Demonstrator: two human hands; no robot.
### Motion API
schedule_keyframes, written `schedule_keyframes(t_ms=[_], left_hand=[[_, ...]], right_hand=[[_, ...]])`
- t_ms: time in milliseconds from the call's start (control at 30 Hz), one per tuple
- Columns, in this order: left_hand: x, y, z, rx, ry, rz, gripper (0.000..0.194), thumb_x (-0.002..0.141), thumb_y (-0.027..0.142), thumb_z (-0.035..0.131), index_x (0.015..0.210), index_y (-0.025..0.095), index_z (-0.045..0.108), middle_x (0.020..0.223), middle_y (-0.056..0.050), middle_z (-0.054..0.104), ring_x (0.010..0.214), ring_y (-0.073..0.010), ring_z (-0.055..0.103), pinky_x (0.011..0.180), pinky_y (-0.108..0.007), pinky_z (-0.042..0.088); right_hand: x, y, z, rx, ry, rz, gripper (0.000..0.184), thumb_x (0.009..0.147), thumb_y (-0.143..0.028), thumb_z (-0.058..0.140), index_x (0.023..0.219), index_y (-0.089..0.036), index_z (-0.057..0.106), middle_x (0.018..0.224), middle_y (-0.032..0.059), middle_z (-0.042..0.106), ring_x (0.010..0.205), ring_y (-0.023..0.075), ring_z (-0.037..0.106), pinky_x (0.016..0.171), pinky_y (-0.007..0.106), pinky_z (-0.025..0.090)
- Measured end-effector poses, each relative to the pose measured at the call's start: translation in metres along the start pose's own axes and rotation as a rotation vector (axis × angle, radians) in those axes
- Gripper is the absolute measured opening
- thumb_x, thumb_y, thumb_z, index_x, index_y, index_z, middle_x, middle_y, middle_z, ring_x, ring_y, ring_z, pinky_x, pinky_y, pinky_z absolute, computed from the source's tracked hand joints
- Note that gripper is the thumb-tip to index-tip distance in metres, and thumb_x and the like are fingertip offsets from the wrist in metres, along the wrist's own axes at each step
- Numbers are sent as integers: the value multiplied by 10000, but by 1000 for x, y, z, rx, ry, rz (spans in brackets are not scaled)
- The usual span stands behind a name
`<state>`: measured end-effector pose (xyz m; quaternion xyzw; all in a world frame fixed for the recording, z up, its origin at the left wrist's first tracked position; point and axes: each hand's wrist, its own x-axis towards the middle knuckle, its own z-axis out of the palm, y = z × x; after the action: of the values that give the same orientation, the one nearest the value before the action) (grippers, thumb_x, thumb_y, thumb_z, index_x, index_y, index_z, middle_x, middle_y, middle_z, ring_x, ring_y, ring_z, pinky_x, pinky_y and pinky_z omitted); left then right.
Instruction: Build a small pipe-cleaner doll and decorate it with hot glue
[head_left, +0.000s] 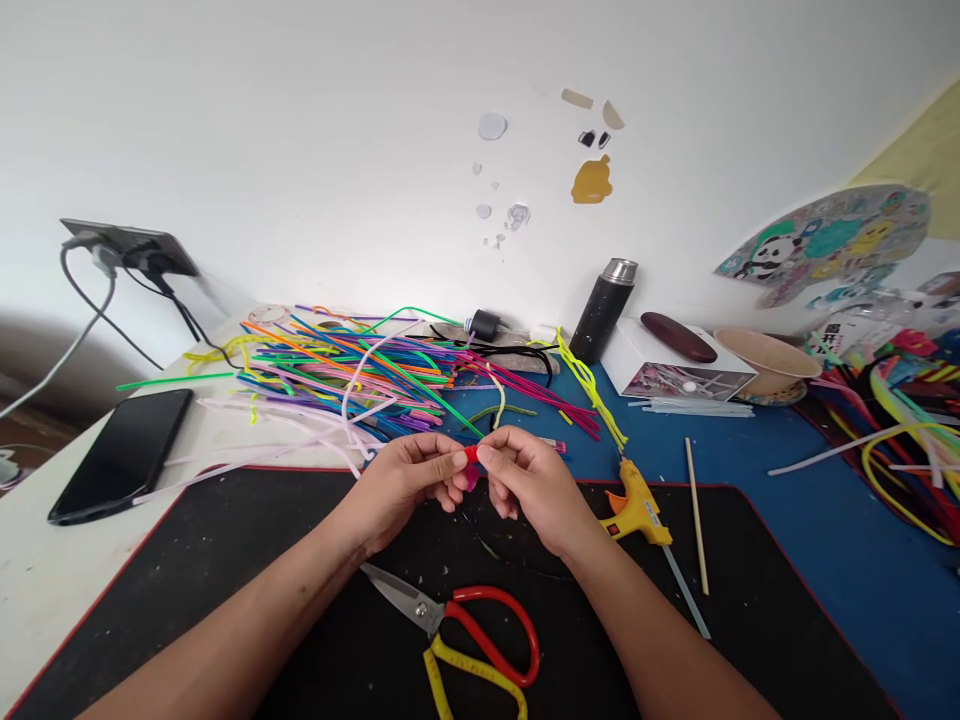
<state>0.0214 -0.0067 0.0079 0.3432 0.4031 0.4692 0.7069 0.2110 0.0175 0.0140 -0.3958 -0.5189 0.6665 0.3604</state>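
Note:
My left hand (pixel 409 482) and my right hand (pixel 529 480) meet above the black mat (pixel 225 560), fingertips pinched together on a small red and pink pipe cleaner piece (pixel 470 463). Both hands are closed on it. Just behind them lies a big heap of coloured pipe cleaners (pixel 352 380). Red-handled scissors (pixel 472 620) lie on the mat below my hands, partly over a yellow measuring tape (pixel 469 680). A yellow glue gun (pixel 637 508) rests to the right of my right hand.
A black phone (pixel 124 452) lies at the left on the white table. A black flask (pixel 602 310), a white box (pixel 675 365), a bowl (pixel 765 360) and more pipe cleaners (pixel 900 420) stand at the back right. A wooden stick (pixel 696 515) lies beside the glue gun.

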Motion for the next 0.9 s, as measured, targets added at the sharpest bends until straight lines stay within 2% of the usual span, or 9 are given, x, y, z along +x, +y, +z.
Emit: schedule_keyframes(t_ms=[200,433,733,900], left_hand=[[0,-3,-3,-13,-5,-7,396,719,447,984,794,125,766,679,-28,734,574,-100,647,537,-181,519],[1,-2,-4,-54,-4,51,419,743,481,966,860,132,767,722,-45,760,611,-121,685,567,-194,544],[0,-1,-2,-12,-62,-2,466,773,562,920,764,140,723,712,-38,732,614,-128,684,568,-208,561],[-1,-1,-2,8,-58,2,448,767,534,932,755,143,713,685,-23,705,609,-119,664,567,-201,541]], right_hand=[[0,1,-1,75,6,19,398,854,-559,820,878,-202,646,514,-104,503,398,81,469,395,201,299],[1,2,-2,207,-10,52,382,844,-511,853,843,-198,634,535,-101,492,404,73,458,396,198,277],[0,3,1,207,-34,63,362,842,-494,856,850,-195,653,531,-99,495,404,77,462,392,198,274],[0,4,2,206,-38,73,375,843,-507,856,857,-197,644,527,-99,499,403,78,460,394,199,281]])
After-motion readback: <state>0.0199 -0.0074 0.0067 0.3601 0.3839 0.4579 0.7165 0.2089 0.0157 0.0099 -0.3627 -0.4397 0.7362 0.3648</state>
